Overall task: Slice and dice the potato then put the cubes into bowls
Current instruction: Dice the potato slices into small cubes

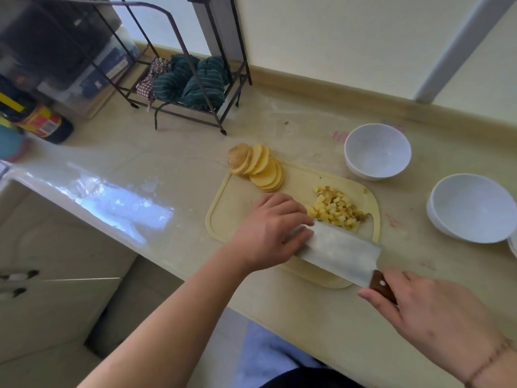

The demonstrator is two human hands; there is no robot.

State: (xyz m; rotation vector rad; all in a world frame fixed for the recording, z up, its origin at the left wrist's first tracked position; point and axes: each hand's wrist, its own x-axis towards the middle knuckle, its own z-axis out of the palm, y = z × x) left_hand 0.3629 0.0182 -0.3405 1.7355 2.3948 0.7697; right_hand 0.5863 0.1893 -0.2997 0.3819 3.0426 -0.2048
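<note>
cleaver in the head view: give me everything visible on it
The cleaver has a broad rectangular blade of pale, dull metal and a dark reddish-brown wooden handle with a light rivet. It lies at a slant across the near right part of the cutting board, blade tip next to the pile of potato cubes. The right hand grips the handle; the left hand rests fingers on the blade's far end. Whether the edge touches the board cannot be told.

Pale yellow potato slices (pixel 261 169), cream cutting board (pixel 223 217), white bowls (pixel 377 151), green-striped cloths (pixel 193 79), brown knife handle (pixel 381 285)
</note>
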